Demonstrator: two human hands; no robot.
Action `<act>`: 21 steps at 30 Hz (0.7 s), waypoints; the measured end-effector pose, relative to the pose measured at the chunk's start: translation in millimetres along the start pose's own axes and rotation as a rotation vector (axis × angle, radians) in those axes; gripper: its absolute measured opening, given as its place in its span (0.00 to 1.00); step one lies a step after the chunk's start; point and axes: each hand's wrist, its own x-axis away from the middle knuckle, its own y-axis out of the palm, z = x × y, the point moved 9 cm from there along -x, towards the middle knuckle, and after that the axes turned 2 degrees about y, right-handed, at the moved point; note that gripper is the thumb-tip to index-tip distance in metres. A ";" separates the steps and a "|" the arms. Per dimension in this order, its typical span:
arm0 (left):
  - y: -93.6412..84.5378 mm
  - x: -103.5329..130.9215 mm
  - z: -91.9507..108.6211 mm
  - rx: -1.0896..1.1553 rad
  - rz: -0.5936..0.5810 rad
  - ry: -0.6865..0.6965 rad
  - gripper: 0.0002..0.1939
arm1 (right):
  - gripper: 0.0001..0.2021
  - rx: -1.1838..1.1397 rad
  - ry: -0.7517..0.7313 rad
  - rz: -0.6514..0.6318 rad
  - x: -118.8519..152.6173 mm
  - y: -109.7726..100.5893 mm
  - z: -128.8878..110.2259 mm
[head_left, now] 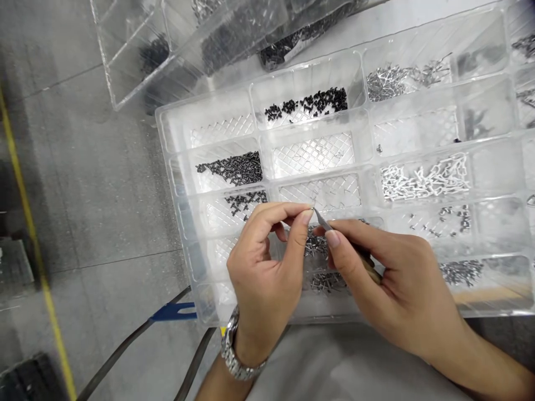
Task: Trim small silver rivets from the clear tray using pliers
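My left hand point(271, 267), with a metal watch point(238, 356) at its wrist, pinches something tiny between thumb and forefinger; it is too small to name. My right hand point(388, 278) is closed around a slim pointed metal tool point(322, 221). The tool's tip meets the fingertips of my left hand. Both hands are above a clear compartment box point(267, 133). Black screws point(240, 169) lie in a compartment on its left, and white hook-like pieces point(425, 178) fill one on the right. My hands partly cover the compartments below them.
Another clear box point(108, 72) with dark small parts overlaps the top left, beside a bag of black parts point(292, 47). A dark strap with a blue piece point(173, 312) hangs at the lower left. A yellow line point(31, 239) crosses the grey floor.
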 end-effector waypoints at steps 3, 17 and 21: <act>-0.3 0.3 -0.3 -0.007 0.003 0.007 0.06 | 0.13 0.011 -0.018 -0.002 -1.0 0.2 -1.4; -1.8 0.2 1.8 -0.043 0.010 0.026 0.07 | 0.10 0.071 -0.063 0.042 1.1 2.8 -2.1; -2.3 1.4 3.0 -0.036 0.032 0.027 0.07 | 0.10 0.050 -0.047 0.038 1.7 5.1 1.3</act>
